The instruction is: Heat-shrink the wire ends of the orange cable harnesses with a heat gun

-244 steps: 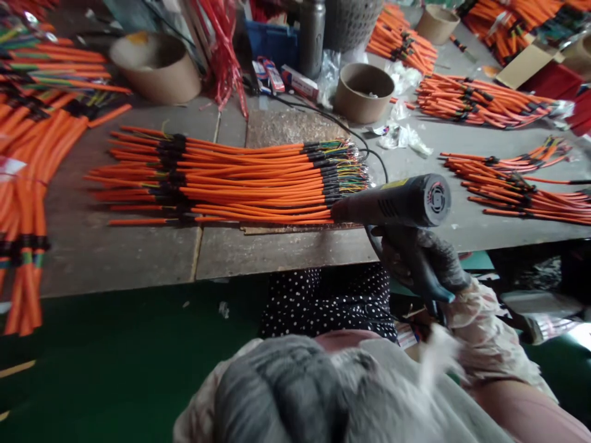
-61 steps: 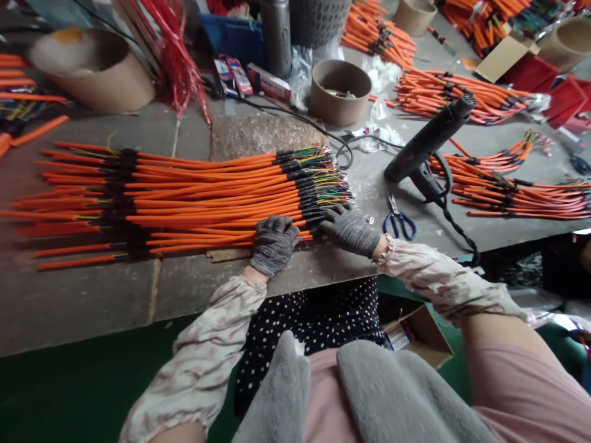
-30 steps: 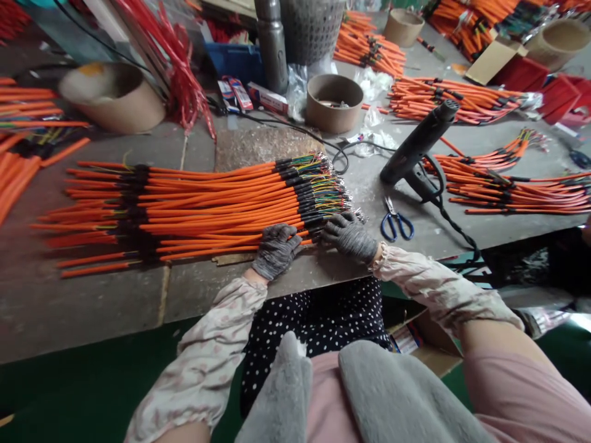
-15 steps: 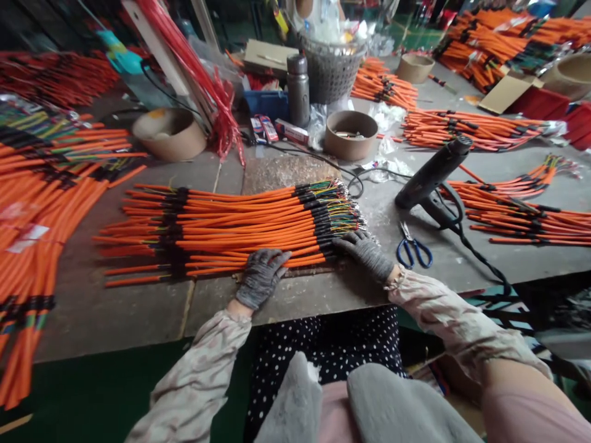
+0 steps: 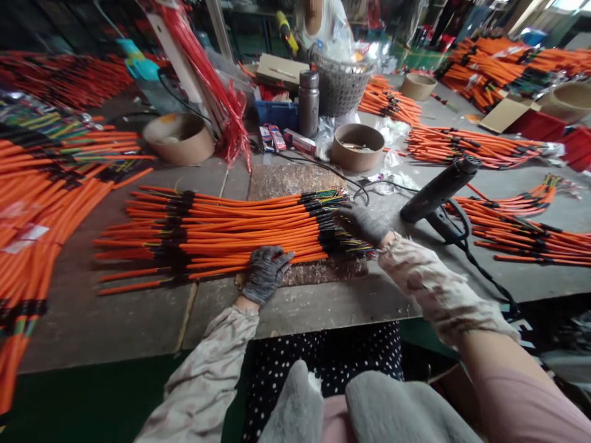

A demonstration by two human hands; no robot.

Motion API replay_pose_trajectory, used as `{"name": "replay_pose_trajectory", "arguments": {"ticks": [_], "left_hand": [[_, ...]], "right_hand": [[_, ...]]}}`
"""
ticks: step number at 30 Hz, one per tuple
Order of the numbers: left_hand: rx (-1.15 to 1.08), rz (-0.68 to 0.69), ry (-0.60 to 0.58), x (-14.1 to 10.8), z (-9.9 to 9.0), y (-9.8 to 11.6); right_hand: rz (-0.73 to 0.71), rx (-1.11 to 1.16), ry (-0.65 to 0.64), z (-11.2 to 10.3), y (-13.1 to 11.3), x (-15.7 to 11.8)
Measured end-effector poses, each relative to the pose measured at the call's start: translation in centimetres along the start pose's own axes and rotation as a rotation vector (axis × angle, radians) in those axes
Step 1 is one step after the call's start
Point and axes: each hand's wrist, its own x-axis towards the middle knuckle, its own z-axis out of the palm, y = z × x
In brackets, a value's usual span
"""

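A wide row of orange cables (image 5: 244,224) lies across the table before me, with black bands near both ends. At its right end, thin coloured wires (image 5: 339,197) with small metal tips stick out. My left hand (image 5: 266,275), in a grey glove, rests on the near edge of the row with its fingers laid out over the cables. Over the wire ends, my right hand (image 5: 364,223), gloved too, is smeared by motion, so its grip is unclear. Under the row lies a worn brown board (image 5: 298,178).
A black heat gun (image 5: 438,191) stands to the right, its cord trailing. Behind the row are cardboard rings (image 5: 357,151), a grey flask (image 5: 308,104) and a basket (image 5: 344,89). More orange cables (image 5: 41,203) lie at left. Another person (image 5: 323,21) is across the table.
My right hand has moved up and away from me across the wire ends, uncovering the nearer ones. The scissors are now hidden behind my right arm. My left hand stays on the cables.
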Motion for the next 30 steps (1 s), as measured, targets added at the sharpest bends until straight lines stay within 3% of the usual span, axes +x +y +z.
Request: {"name": "replay_pose_trajectory", "arguments": {"ticks": [2,5,10,16,18,21,23,26,30], "left_hand": [[0.003,0.008,0.006,-0.1,0.0,0.0],[0.000,0.008,0.002,-0.1,-0.2,0.2],[-0.023,-0.019,-0.032,0.2,-0.7,0.6],[-0.010,0.006,-0.011,-0.1,-1.1,0.6],[0.013,0.044,0.039,-0.3,-1.2,0.7],[0.026,0.082,0.123,-0.9,-0.9,0.6],[0.008,0.064,0.164,-1.5,-0.4,0.3],[-0.060,-0.046,0.284,-2.8,1.2,-0.1],[-0.036,-0.063,0.192,-5.0,2.9,0.5]], "right_hand": [[0.040,-0.072,-0.029,-0.3,0.8,2.7],[0.053,-0.181,-0.170,0.2,1.2,5.0],[0.124,-0.241,-0.240,0.2,0.1,5.2],[0.203,-0.232,-0.362,-1.3,-0.4,6.7],[0.213,-0.194,-0.374,-1.8,0.5,8.3],[0.221,-0.165,-0.289,-1.9,2.4,11.6],[0.213,-0.164,-0.249,-1.2,3.3,13.7],[0.188,-0.144,-0.312,0.9,3.8,14.9],[0.173,-0.064,-0.424,3.4,3.5,12.3]]}}
